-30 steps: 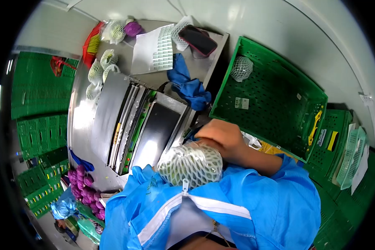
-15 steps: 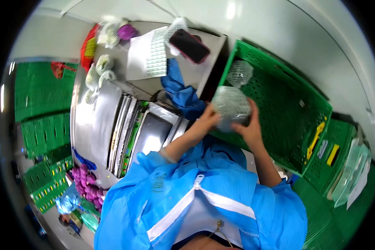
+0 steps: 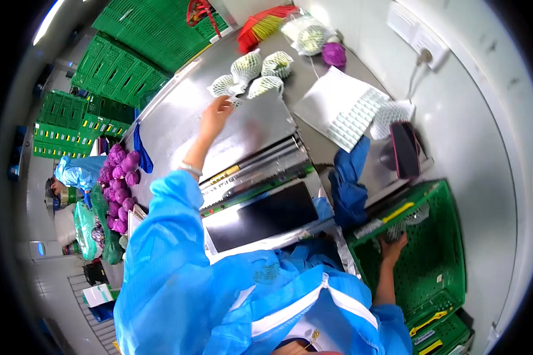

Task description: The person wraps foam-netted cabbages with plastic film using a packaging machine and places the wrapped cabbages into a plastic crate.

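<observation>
My left hand [image 3: 215,116] reaches over the metal worktop, fingers bent and slightly apart. Its fingertips are at the loose end of a white foam net around a pale green vegetable [image 3: 222,86]; I cannot tell whether they touch it. Several more net-wrapped vegetables [image 3: 246,67] lie just beyond. Down inside the green crate [image 3: 453,242], my right hand [image 3: 392,249] has its fingers around a net-wrapped item [image 3: 392,232], partly hidden by the crate wall. Another net-wrapped item [image 3: 419,214] lies beside it.
A flat device with a dark screen [image 3: 263,216] is set into the worktop [image 3: 172,127]. Paper sheets [image 3: 340,106], a phone [image 3: 404,151], blue cloth [image 3: 348,177] and a purple ball-shaped thing [image 3: 334,55] are around it. Purple heads [image 3: 118,189] pile at left; a co-worker [image 3: 77,174] is beyond.
Both hands were on the net-wrapped item above the crate. My right hand has lowered it inside, while my left hand has let go and moved across to the vegetables. The view has turned left.
</observation>
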Available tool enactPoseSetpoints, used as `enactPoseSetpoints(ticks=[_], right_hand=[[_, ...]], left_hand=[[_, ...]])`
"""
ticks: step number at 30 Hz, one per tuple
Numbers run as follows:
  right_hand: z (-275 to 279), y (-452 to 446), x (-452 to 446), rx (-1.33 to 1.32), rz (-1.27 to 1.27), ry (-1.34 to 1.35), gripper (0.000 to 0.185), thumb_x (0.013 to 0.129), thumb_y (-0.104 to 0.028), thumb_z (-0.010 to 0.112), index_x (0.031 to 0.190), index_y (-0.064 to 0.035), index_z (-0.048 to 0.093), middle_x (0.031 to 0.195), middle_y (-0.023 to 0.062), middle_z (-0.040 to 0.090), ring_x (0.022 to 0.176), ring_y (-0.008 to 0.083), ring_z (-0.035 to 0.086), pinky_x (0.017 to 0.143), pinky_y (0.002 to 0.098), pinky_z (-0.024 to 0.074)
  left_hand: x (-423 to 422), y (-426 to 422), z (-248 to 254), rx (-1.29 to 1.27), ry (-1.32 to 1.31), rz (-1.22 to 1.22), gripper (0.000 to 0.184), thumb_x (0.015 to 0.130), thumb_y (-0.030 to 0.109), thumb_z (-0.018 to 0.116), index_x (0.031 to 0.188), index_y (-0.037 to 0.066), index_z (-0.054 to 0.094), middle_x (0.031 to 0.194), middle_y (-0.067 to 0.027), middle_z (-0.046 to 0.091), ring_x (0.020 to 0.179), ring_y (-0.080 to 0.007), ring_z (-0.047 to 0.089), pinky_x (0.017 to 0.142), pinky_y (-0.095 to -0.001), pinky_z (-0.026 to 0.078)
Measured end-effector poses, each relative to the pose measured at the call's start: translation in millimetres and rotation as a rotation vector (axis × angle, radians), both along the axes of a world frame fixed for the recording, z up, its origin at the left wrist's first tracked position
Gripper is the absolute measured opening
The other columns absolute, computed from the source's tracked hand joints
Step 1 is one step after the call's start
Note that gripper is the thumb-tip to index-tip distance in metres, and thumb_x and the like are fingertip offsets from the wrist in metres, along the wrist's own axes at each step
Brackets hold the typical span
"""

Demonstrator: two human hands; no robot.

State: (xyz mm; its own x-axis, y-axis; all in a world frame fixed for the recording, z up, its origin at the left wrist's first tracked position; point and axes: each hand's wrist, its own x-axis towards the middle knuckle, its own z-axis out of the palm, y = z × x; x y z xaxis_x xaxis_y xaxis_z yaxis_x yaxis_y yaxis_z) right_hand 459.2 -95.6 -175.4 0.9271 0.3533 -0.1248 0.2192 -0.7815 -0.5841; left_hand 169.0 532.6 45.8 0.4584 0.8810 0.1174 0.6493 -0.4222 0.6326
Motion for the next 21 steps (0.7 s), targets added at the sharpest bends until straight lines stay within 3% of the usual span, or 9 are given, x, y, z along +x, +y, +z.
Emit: enactPoseSetpoints(ticks=[1, 3, 5, 7, 9, 12, 16, 19, 21], right_hand=[[2.3, -5.0, 1.7, -0.044, 0.013, 0.015, 0.100, 0.060, -0.018, 0.091, 0.139, 0.0025, 0.034, 0.138, 0.0250, 0.038, 0.126, 0.0444, 0.039, 0.106, 0.0476, 0.0376], [25.7, -12.5, 3.3, -0.038, 0.118, -0.166, 0.087, 0.070, -0.015, 0.085, 0.139, 0.0016, 0.035, 0.140, 0.0229, 0.038, 0.128, 0.0425, 0.040, 0.106, 0.0485, 0.0371], [90.0, 24.6, -9.1, -0.049, -0.007, -0.238, 0.074, 0.076, -0.011, 0.078, 0.138, 0.0011, 0.039, 0.142, 0.0210, 0.038, 0.128, 0.0386, 0.042, 0.105, 0.0466, 0.0387], [139.4, 58.3, -32.7, 0.020, -0.057, -0.235, 0.063, 0.081, -0.007, 0.071, 0.136, 0.0004, 0.042, 0.144, 0.0190, 0.038, 0.129, 0.0349, 0.043, 0.103, 0.0445, 0.0409], [168.9, 90.0, -55.4, 0.174, -0.021, -0.158, 0.054, 0.085, -0.002, 0.064, 0.135, -0.0004, 0.044, 0.145, 0.0170, 0.037, 0.129, 0.0313, 0.044, 0.101, 0.0422, 0.0436], [200.1, 145.2, -88.7, 0.210, 0.180, -0.159, 0.043, 0.084, 0.003, 0.062, 0.125, 0.0001, 0.051, 0.141, 0.0174, 0.045, 0.121, 0.0307, 0.053, 0.093, 0.0388, 0.0487], [232.1, 227.2, -119.5, 0.271, 0.474, -0.065, 0.033, 0.081, 0.006, 0.063, 0.113, 0.0013, 0.058, 0.130, 0.0185, 0.055, 0.114, 0.0324, 0.059, 0.091, 0.0385, 0.0501], [257.5, 289.4, -128.7, 0.353, 0.842, -0.177, 0.033, 0.080, 0.004, 0.066, 0.112, -0.0003, 0.061, 0.122, 0.0181, 0.059, 0.112, 0.0348, 0.060, 0.093, 0.0393, 0.0491], [257.9, 329.5, -139.4, 0.460, 0.955, -0.123, 0.035, 0.080, 0.002, 0.067, 0.115, -0.0007, 0.061, 0.124, 0.0169, 0.060, 0.114, 0.0352, 0.059, 0.096, 0.0404, 0.0478]], left_hand=[[-17.1, 32.1, 0.9, -0.037, 0.084, 0.126, 0.052, 0.084, 0.024, 0.073, 0.129, 0.004, 0.059, 0.110, -0.0150, 0.070, 0.100, -0.0261, 0.068, 0.084, -0.0365, 0.054], [-48.0, 105.9, -30.2, -0.039, 0.277, 0.101, 0.068, 0.076, 0.036, 0.079, 0.132, 0.004, 0.057, 0.120, -0.0190, 0.066, 0.110, -0.0306, 0.064, 0.093, -0.0391, 0.051], [-57.1, 155.5, -68.2, -0.086, 0.495, -0.113, 0.082, 0.071, 0.043, 0.082, 0.137, 0.005, 0.053, 0.132, -0.0220, 0.059, 0.121, -0.0346, 0.057, 0.103, -0.0407, 0.045], [-43.8, 167.9, -91.0, -0.234, 0.520, -0.266, 0.095, 0.066, 0.045, 0.083, 0.144, 0.007, 0.044, 0.138, -0.0237, 0.053, 0.128, -0.0366, 0.051, 0.107, -0.0413, 0.041], [-40.7, 189.5, -148.6, -0.319, 0.459, -0.282, 0.100, 0.060, 0.039, 0.086, 0.145, 0.009, 0.042, 0.135, -0.0256, 0.054, 0.127, -0.0375, 0.051, 0.106, -0.0424, 0.043], [-22.9, 170.1, -115.1, -0.440, 0.387, -0.171, 0.102, 0.055, 0.029, 0.088, 0.143, 0.011, 0.042, 0.131, -0.0247, 0.055, 0.124, -0.0378, 0.052, 0.104, -0.0436, 0.044], [-55.9, 171.7, -96.7, -0.678, -0.074, 0.046, 0.098, 0.050, 0.013, 0.087, 0.139, 0.018, 0.045, 0.128, -0.0199, 0.054, 0.118, -0.0365, 0.055, 0.099, -0.0440, 0.048], [-85.3, 139.3, -30.9, 0.039, -0.073, -0.164, 0.094, 0.051, 0.008, 0.084, 0.137, 0.020, 0.047, 0.132, -0.0189, 0.050, 0.118, -0.0380, 0.054, 0.097, -0.0440, 0.049], [-94.9, 85.1, 38.0, 0.228, -0.028, -0.239, 0.086, 0.053, 0.005, 0.081, 0.132, 0.021, 0.053, 0.136, -0.0181, 0.045, 0.117, -0.0390, 0.053, 0.097, -0.0438, 0.049]])
